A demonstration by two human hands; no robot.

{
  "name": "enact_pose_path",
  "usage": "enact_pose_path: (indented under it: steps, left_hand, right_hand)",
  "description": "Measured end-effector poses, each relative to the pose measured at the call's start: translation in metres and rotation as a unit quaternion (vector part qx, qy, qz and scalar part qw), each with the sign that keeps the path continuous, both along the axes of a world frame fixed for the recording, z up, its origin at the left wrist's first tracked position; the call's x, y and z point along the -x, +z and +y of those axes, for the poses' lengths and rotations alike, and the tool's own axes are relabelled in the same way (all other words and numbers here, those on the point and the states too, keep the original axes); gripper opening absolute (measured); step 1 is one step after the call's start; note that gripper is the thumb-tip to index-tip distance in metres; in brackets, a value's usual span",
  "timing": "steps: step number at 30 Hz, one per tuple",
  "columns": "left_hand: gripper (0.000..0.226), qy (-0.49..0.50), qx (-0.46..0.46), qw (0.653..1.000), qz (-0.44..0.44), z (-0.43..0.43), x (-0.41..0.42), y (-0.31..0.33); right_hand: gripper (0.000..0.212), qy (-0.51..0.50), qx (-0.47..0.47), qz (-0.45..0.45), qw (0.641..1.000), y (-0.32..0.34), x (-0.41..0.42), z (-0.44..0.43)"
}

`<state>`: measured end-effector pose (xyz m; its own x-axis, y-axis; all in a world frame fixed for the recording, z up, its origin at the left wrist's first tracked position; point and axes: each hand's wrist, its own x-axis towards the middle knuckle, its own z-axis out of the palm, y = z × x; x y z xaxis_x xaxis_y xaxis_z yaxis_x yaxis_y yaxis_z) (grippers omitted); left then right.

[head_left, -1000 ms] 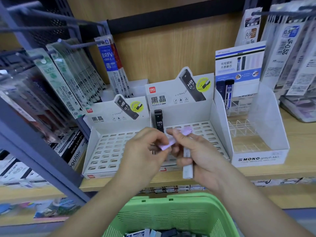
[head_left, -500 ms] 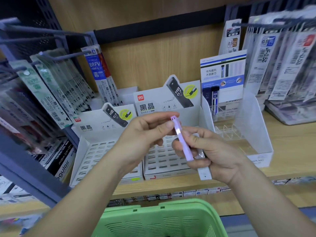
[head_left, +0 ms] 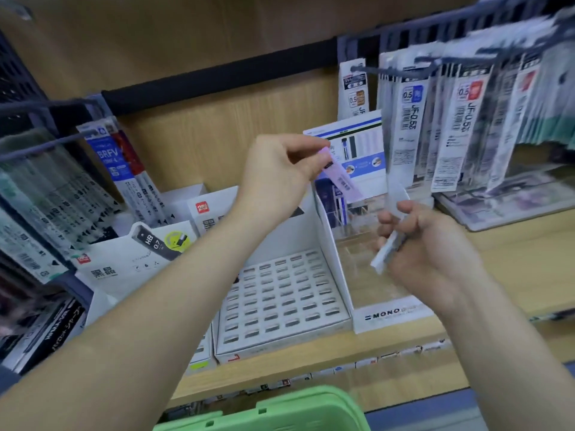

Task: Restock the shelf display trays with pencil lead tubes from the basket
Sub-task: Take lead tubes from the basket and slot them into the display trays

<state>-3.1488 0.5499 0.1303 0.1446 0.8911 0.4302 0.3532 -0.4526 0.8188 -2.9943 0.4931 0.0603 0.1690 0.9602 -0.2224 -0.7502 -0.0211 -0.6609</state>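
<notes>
My left hand [head_left: 280, 172] pinches the top end of a lilac lead tube [head_left: 342, 178], which hangs tilted above the MONO display tray [head_left: 392, 315]. My right hand [head_left: 426, 244] grips pale clear lead tubes [head_left: 392, 231] over that same tray. Two dark blue tubes [head_left: 334, 203] stand at the back of the MONO tray. To its left sits a white slotted tray [head_left: 280, 293] with rows of empty slots, and a second white tray [head_left: 130, 259] further left. The green basket [head_left: 267, 412] shows only its rim at the bottom edge.
Hanging refill packs [head_left: 460, 132] crowd the upper right on hooks, close above my right hand. More hanging packs [head_left: 62, 194] fill the left side. The wooden shelf edge [head_left: 311, 362] runs below the trays, with a black rail [head_left: 217, 79] on the back panel.
My left hand has taken the lilac tube from my right hand and lifted it up and right toward the MONO tray. My right hand moved right with the clear tubes. The view swung right.
</notes>
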Motion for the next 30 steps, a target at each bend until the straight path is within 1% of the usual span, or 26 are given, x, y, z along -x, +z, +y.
enact_pose_path:
  steps: [2,4,7,12,19,21,24,25,30]
  left_hand:
    - [0.010,0.021,-0.049,0.996,0.075,0.013,-0.017,-0.003]
    - [0.011,0.025,-0.091,0.985,0.141,0.022,-0.029,-0.011]
    - [0.015,0.033,-0.107,0.971,0.209,0.030,-0.039,-0.021]
    - [0.020,0.048,-0.115,0.958,0.258,0.036,-0.046,-0.020]
    - [0.018,0.043,-0.108,0.944,0.308,0.039,-0.045,-0.013]
    - [0.016,0.044,-0.129,0.933,0.333,0.040,-0.046,-0.015]
    - [0.015,0.044,-0.164,0.904,0.393,0.042,-0.049,-0.019]
    - [0.015,0.046,-0.165,0.901,0.399,0.043,-0.050,-0.021]
    - [0.016,0.038,-0.135,0.920,0.367,0.044,-0.051,-0.018]
  right_hand:
    - [0.041,-0.027,-0.010,0.025,0.999,-0.002,-0.003,-0.001]
    - [0.043,-0.035,-0.017,0.019,0.999,-0.004,-0.004,-0.001]
    - [0.041,-0.056,-0.026,0.023,0.998,-0.007,-0.008,-0.001]
    - [0.037,-0.072,-0.041,0.022,0.996,-0.008,-0.012,-0.002]
    - [0.029,-0.061,-0.052,-0.002,0.997,-0.008,-0.013,-0.003]
    - [0.027,-0.060,-0.059,-0.007,0.996,-0.007,-0.012,-0.004]
    - [0.028,-0.072,-0.062,-0.013,0.995,-0.007,-0.010,-0.005]
    - [0.029,-0.074,-0.061,-0.014,0.995,-0.007,-0.010,-0.004]
    - [0.022,-0.080,-0.050,-0.017,0.995,-0.008,-0.011,-0.005]
